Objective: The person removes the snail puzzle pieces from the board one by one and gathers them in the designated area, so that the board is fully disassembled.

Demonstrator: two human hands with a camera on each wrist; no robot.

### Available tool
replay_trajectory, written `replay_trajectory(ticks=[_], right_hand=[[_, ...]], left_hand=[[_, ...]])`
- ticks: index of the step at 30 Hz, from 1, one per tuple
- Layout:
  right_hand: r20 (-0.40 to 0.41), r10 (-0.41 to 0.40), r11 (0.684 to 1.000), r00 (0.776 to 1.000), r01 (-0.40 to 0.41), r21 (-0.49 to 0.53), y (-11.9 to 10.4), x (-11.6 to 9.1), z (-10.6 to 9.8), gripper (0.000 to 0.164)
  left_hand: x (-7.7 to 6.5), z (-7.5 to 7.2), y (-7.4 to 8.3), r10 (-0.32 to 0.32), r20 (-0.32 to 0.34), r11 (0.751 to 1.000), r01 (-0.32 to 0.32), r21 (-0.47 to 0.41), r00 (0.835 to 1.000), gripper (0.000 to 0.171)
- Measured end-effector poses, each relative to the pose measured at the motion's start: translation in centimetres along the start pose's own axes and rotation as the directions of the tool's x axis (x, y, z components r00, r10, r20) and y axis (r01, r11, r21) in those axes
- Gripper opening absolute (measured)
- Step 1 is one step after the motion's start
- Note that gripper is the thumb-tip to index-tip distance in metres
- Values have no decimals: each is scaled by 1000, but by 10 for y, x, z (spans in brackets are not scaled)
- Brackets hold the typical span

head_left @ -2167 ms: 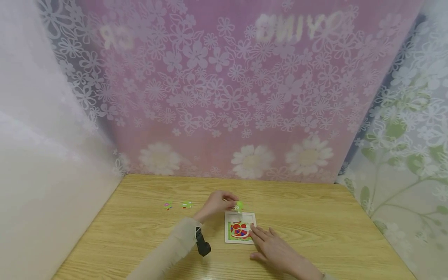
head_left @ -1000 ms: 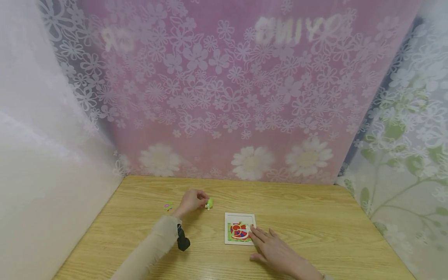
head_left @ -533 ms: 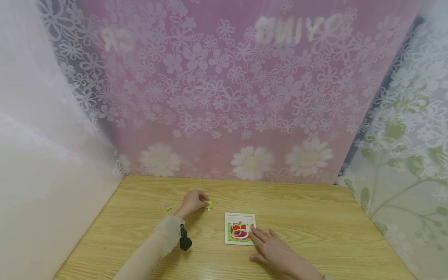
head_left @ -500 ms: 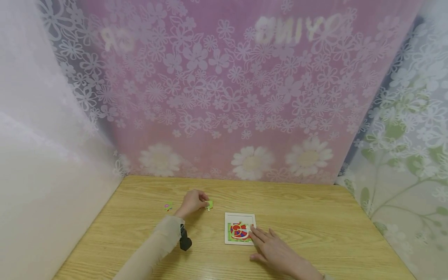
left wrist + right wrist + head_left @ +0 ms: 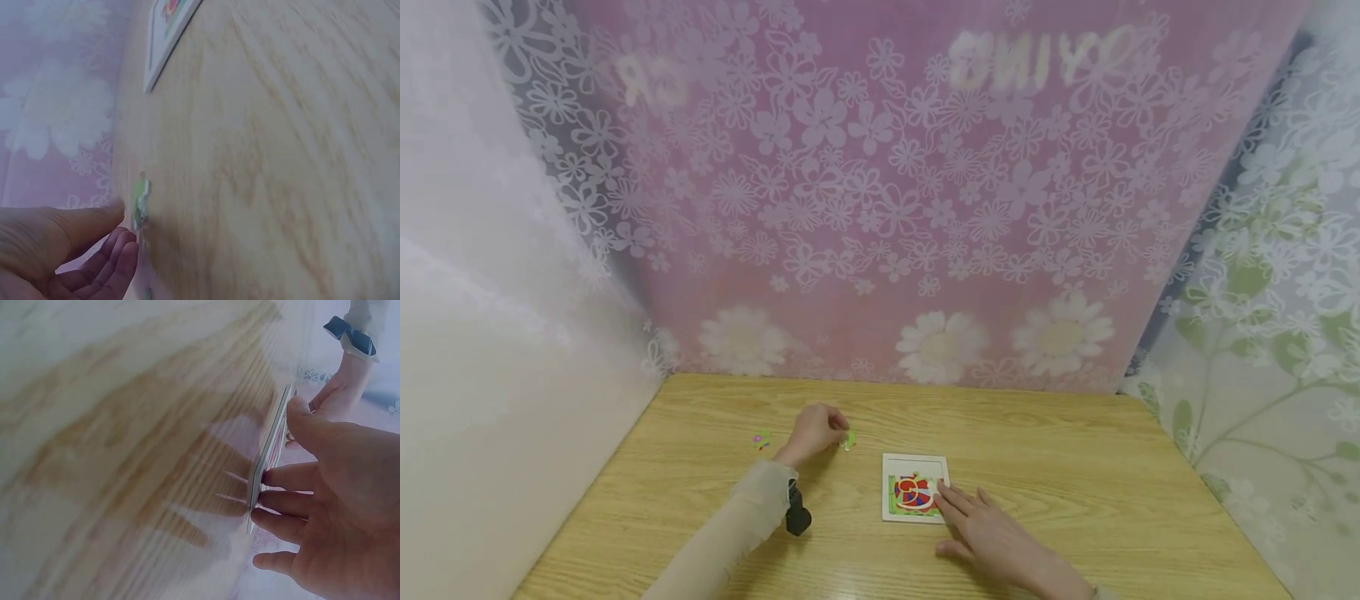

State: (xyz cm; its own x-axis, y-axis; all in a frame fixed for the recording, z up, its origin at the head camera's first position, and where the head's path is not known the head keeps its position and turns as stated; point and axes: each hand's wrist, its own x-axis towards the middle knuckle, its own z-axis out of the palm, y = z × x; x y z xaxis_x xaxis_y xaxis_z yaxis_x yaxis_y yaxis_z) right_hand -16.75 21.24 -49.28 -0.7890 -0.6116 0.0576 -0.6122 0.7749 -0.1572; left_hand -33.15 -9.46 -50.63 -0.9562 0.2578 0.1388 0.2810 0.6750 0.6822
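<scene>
At the table's middle left, my left hand (image 5: 815, 432) pinches a small green puzzle piece (image 5: 850, 440) between thumb and fingers. In the left wrist view this puzzle piece (image 5: 141, 201) stands out past the fingertips, close to the wood. To the right lies a white-framed puzzle board (image 5: 915, 461), its lower part filled with a red, blue and green picture and its upper strip plain white. My right hand (image 5: 992, 533) lies with fingers extended, their tips on the board's right edge. The right wrist view shows those fingertips touching the edge of the board (image 5: 270, 453).
Another green puzzle piece (image 5: 762, 439) with a pink spot lies left of my left hand. The wood-grain table (image 5: 1045, 450) ends at a pink flowered curtain (image 5: 880, 208) behind, with pale sheets at both sides.
My left hand has carried the green puzzle piece leftward, away from the board's top edge, then turned it slightly in the fingers. My right hand has stayed on the board.
</scene>
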Motion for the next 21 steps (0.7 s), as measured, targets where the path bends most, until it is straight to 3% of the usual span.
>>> replay_trajectory(ticks=[6, 12, 21], right_hand=[[7, 3, 1000, 1000, -3, 31, 1, 1, -1, 72], [1, -4, 999, 1000, 4, 42, 2, 1, -3, 71], [-32, -29, 999, 999, 30, 37, 3, -1, -3, 68]], left_hand=[[2, -8, -2, -4, -23, 1000, 4, -14, 1000, 10], [-6, -19, 9, 10, 13, 999, -10, -52, 1000, 16], [-21, -21, 18, 25, 77, 993, -16, -118, 997, 19]])
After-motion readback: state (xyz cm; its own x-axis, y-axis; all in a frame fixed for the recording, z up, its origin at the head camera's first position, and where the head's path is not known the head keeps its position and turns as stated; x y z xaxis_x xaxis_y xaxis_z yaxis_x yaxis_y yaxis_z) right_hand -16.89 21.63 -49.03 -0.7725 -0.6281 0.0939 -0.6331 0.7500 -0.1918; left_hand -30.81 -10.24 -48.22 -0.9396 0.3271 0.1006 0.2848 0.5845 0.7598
